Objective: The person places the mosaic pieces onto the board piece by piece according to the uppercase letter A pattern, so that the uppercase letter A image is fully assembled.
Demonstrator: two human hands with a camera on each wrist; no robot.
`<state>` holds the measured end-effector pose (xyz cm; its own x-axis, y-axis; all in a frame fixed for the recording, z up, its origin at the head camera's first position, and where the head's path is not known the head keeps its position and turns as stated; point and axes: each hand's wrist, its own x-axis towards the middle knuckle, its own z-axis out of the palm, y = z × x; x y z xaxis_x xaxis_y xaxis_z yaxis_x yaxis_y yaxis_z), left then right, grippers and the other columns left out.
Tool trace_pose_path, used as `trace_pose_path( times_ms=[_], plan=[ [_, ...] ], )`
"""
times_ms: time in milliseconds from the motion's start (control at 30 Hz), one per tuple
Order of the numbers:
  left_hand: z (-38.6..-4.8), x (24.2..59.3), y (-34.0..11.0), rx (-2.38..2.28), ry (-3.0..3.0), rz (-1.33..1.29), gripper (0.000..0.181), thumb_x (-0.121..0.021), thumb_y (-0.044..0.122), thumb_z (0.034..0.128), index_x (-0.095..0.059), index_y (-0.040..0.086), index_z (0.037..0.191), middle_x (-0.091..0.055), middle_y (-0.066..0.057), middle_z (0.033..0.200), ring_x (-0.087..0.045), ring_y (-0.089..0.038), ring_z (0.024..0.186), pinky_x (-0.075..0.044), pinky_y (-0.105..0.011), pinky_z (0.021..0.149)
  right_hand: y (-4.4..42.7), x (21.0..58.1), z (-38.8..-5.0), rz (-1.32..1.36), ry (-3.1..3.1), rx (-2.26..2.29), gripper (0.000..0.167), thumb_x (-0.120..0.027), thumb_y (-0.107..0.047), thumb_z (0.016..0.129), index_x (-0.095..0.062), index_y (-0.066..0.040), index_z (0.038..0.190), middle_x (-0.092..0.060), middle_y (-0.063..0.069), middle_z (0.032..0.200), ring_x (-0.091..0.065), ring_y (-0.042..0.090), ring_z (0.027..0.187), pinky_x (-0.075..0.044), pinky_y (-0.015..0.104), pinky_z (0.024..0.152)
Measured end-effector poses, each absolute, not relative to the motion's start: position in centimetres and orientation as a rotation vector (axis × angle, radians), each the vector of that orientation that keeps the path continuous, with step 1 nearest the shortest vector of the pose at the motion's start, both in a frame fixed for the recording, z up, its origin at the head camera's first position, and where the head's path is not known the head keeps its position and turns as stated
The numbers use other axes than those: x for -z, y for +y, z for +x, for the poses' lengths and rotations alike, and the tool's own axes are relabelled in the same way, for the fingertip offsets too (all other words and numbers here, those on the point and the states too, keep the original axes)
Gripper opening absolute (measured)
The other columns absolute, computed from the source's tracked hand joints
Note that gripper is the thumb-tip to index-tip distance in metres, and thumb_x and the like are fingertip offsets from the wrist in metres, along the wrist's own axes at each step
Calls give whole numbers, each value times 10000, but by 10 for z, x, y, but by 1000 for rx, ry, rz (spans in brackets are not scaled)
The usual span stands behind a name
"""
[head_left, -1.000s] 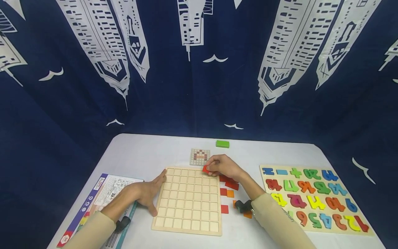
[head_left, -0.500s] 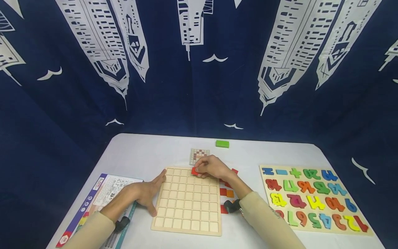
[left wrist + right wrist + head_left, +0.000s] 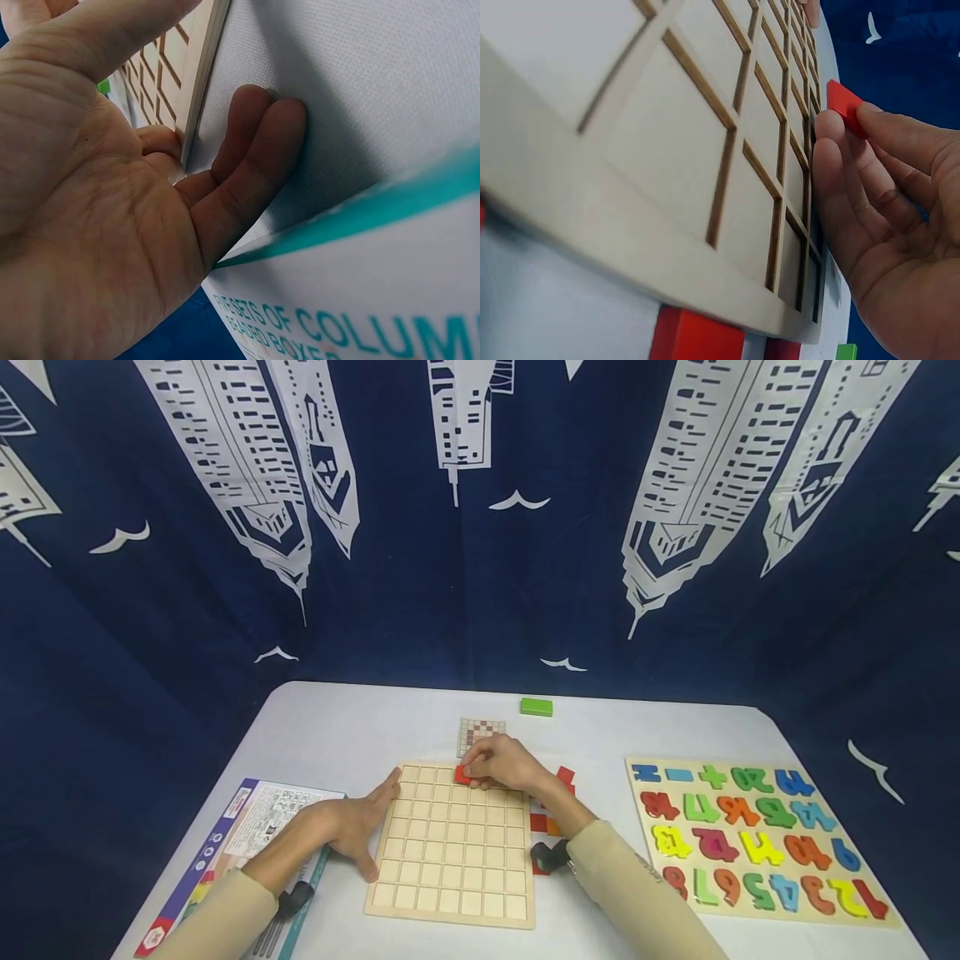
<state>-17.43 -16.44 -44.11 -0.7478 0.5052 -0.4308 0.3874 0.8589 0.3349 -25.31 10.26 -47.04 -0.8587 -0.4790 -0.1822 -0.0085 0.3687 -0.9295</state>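
Note:
A wooden grid board (image 3: pixel 446 852) lies in the middle of the table. My right hand (image 3: pixel 506 763) pinches a red square tile (image 3: pixel 462 775) between thumb and fingers at the board's top row; the right wrist view shows the same red tile (image 3: pixel 844 107) at the fingertips. Along the board's left edge rests my left hand (image 3: pixel 358 827), thumb and fingers spread, seen from the palm in the left wrist view (image 3: pixel 97 217). Behind the board lies a small patterned card (image 3: pixel 472 737), partly hidden by the right hand.
Red tiles (image 3: pixel 539 822) and an orange tile (image 3: pixel 553 827) lie right of the board, partly under the right arm. A green block (image 3: pixel 537 707) sits at the back. A number puzzle board (image 3: pixel 765 881) is at the right, a printed box (image 3: pixel 258 827) at the left.
My right hand has moved left along the board's top row with the red tile pinched in it. The left hand has stayed in place.

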Motion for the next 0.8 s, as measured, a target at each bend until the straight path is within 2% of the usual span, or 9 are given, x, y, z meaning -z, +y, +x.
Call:
trace_pose_path(
  times_ms=[200, 400, 567, 800],
  plan=[
    [-174, 441, -165, -313, 2511, 648, 1480, -870, 452, 390, 43, -11, 1460, -53, -198, 1520, -305, -367, 1308, -336, -460, 1015, 97, 474, -254, -458, 2328, 1395, 83, -704, -115, 802, -688, -72, 871, -677, 94, 725, -662, 224, 650, -552, 334, 581],
    [-175, 442, -165, -306, 2510, 655, 1463, -866, 457, 391, 13, -9, 1464, 14, -192, 1524, -317, -384, 1297, -356, -472, 997, 95, 475, -254, -471, 2420, 1328, 61, -706, -124, 802, -693, -95, 853, -679, 57, 719, -661, 195, 627, -545, 311, 551],
    [-175, 441, -164, -308, 2510, 652, 1467, -863, 463, 386, 14, -7, 1464, -8, -194, 1523, -317, -382, 1297, -355, -472, 998, 94, 476, -253, -500, 2473, 1288, 45, -709, -129, 798, -695, -108, 835, -678, 36, 707, -653, 181, 622, -535, 299, 535],
    [-174, 441, -164, -318, 2503, 653, 1436, -868, 442, 392, -31, -14, 1465, 76, -186, 1522, -274, -375, 1319, -331, -454, 1020, 94, 476, -252, -547, 2548, 1211, 46, -712, -143, 797, -706, -126, 839, -665, 15, 700, -625, 145, 594, -521, 279, 520]
  ],
)
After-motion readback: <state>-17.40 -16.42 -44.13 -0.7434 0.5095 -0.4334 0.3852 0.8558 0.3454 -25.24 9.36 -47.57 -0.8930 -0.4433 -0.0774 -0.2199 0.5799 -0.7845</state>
